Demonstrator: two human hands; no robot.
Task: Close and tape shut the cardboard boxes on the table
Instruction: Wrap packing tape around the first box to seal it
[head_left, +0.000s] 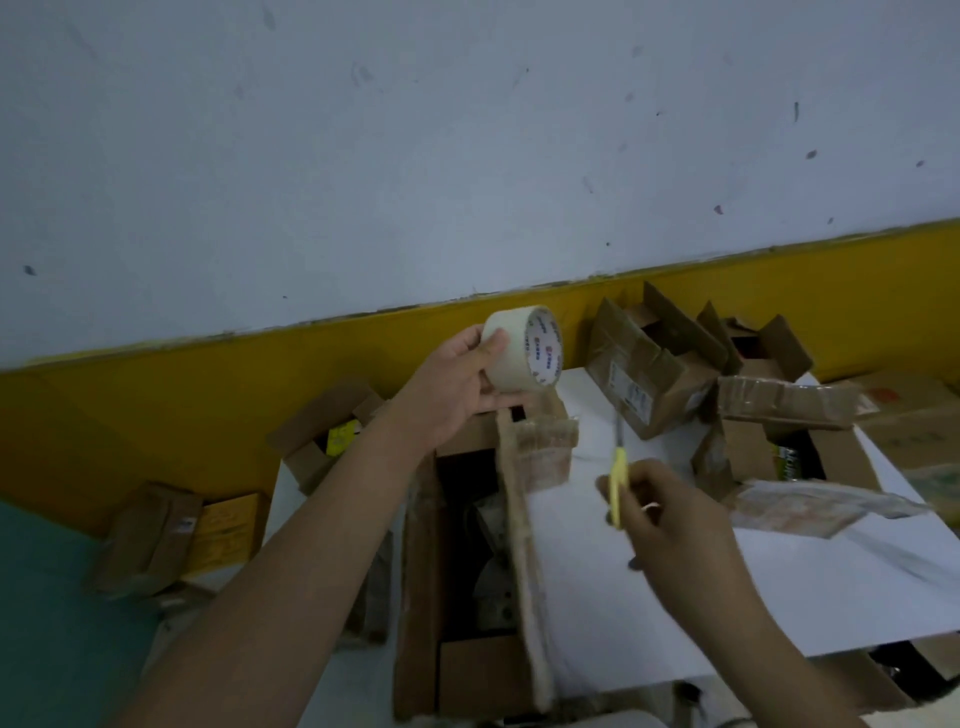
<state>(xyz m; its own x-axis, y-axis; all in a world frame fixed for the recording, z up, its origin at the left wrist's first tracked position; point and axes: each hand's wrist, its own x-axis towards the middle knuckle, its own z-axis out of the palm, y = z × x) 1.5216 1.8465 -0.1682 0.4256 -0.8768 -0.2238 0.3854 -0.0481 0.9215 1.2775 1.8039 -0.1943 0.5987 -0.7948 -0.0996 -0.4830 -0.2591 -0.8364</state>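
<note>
— Fingers of the left hand curl round the pale roll of packing tape, above the long brown cardboard box; the right hand pinches yellow-handled scissors.
— And the box?
— Open on the white surface, flaps up. Probably light, stiff; press flaps by their edges. Contents too dim to tell.

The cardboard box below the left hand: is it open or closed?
Open. The cardboard box has its long flap raised, not folded over the top, and its dark inside shows beside that flap.
</note>
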